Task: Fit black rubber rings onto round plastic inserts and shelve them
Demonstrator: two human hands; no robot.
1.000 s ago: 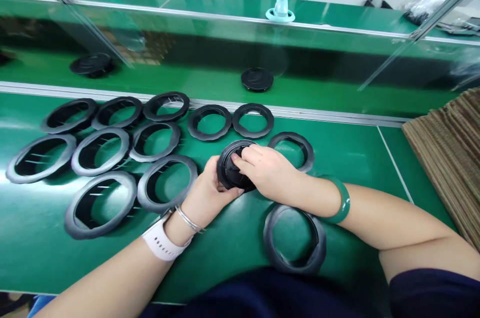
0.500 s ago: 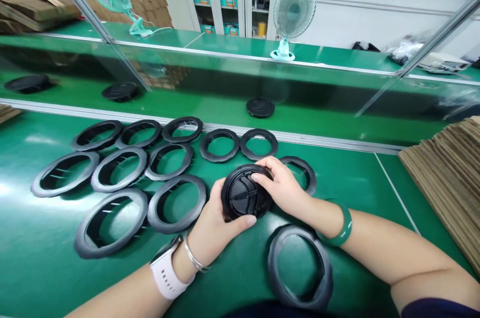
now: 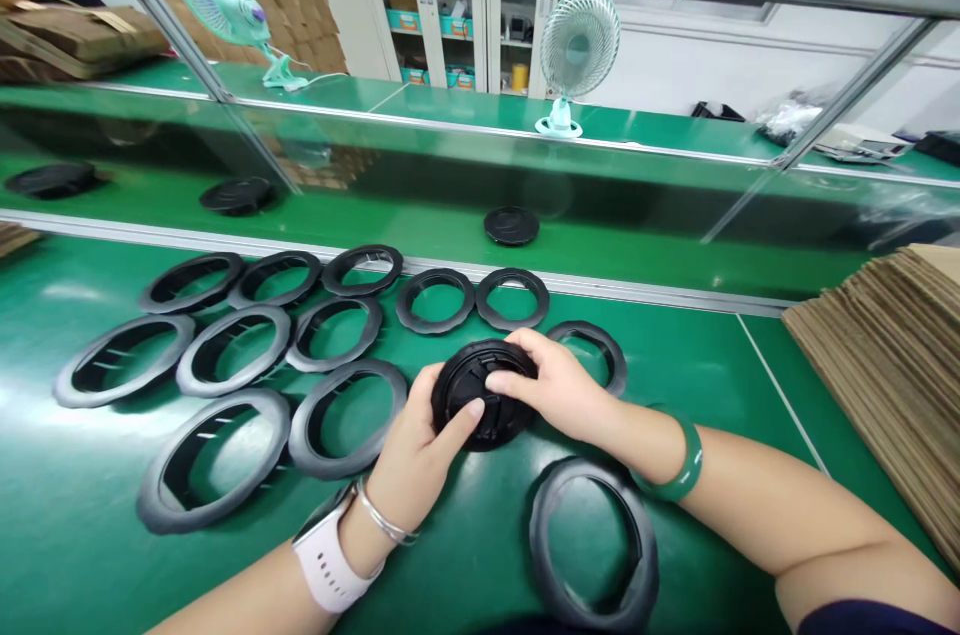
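Observation:
A round black plastic cover point(image 3: 480, 400) is held low over the green bench between both hands. My left hand point(image 3: 420, 450) grips its near-left edge, thumb laid across the face. My right hand point(image 3: 551, 385) grips its far-right edge, fingers curled over the top. Several black rings point(image 3: 217, 350) lie in rows to the left. One more ring point(image 3: 592, 540) lies just in front of my right forearm, and another ring point(image 3: 596, 345) shows partly behind my right hand.
A conveyor belt point(image 3: 645, 260) runs behind the bench rail, carrying black covers point(image 3: 511, 225). A stack of brown cardboard sheets point(image 3: 892, 355) sits at the right. Two small fans point(image 3: 574, 50) stand on the far shelf. Slanted metal struts cross the upper view.
The camera tilted up, so more of the far shelf shows. The cover tipped from edge-up to nearly flat and sank toward the bench; my left thumb slid onto its face.

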